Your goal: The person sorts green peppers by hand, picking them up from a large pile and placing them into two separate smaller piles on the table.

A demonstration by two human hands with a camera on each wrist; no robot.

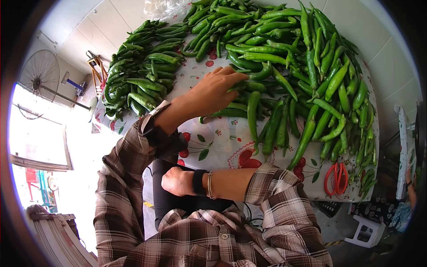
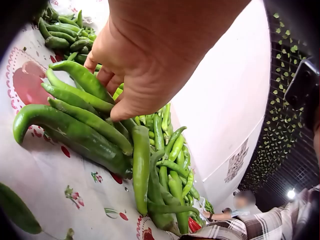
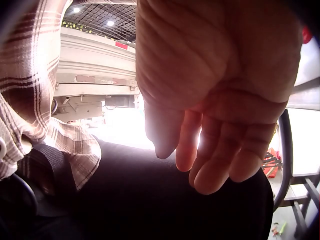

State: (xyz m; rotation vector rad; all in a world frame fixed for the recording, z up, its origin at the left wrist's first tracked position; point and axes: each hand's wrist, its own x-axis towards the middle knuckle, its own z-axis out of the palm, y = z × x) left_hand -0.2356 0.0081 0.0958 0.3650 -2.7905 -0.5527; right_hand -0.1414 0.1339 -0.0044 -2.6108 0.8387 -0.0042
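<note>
Long green chili peppers [image 1: 273, 53] lie heaped over the table, and my left hand [image 1: 215, 91] is at the near left edge of the large heap. In the left wrist view that hand [image 2: 150, 75] curls its fingers over the ends of a few green chili peppers [image 2: 85, 82], thumb on the near side. The stretch of pepper under the palm is hidden. My right hand [image 1: 175, 181] hangs over the dark trousers by the lap, away from the table. Its fingers [image 3: 215, 175] are loosely bent in the right wrist view, with nothing in them.
A smaller pepper heap [image 1: 147, 80] lies on the left of the cherry-print tablecloth [image 1: 213, 147]. Red-handled scissors [image 1: 336, 178] rest at the near right edge. A clear plastic bag [image 1: 164, 8] is at the back, a white stool [image 1: 367, 231] at lower right.
</note>
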